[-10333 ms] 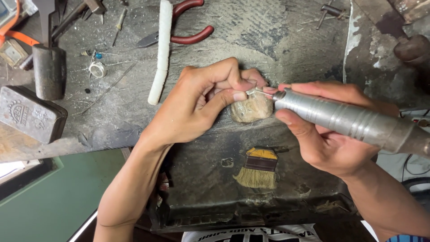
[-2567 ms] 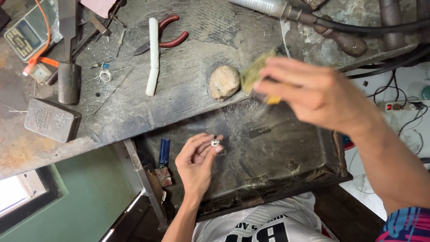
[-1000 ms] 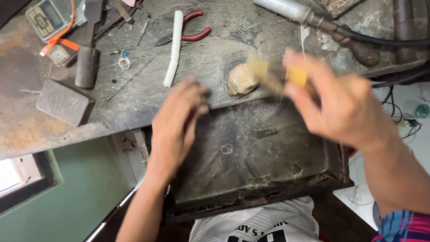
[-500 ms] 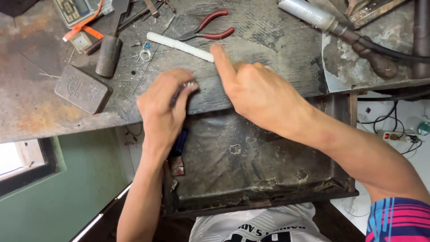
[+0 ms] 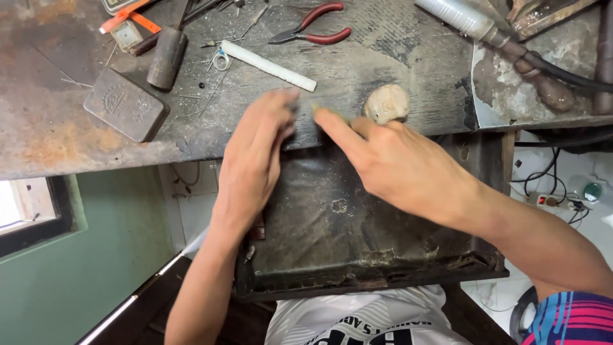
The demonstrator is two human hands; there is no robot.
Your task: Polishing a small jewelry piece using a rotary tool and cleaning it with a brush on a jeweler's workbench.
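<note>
- Scarred and dust-grey, the workbench (image 5: 64,140) fills the top of our view, with a dark pull-out tray (image 5: 332,255) below its front edge.
- Our left hand (image 5: 255,147) lies palm down, fingers drawn together, the tips bearing on the bench edge. Blur hides whether anything is pinned beneath them.
- Our right hand (image 5: 396,166) comes in from the right with the forefinger stretched out and the other fingers curled under. Its tip almost meets the left fingertips.
- A yellowish sliver (image 5: 317,108) shows at that forefinger's tip, on the bench edge between both hands. We cannot tell what it is, or whether we are pinching it.
- We judge this as close fingertip work at the edge, one hand steadying and the other pressing or rubbing.
- Any next move calls for small, steady pressure, so nothing slips off into the tray.
- Just beside the right hand sits a tan rounded lump (image 5: 386,103).
- Farther back lie a white rod (image 5: 268,65), red-handled pliers (image 5: 316,29) and a small ring (image 5: 221,61).
- A dark metal block (image 5: 126,113) rests well to the left, and a silver handpiece (image 5: 460,18) at the far right.
</note>
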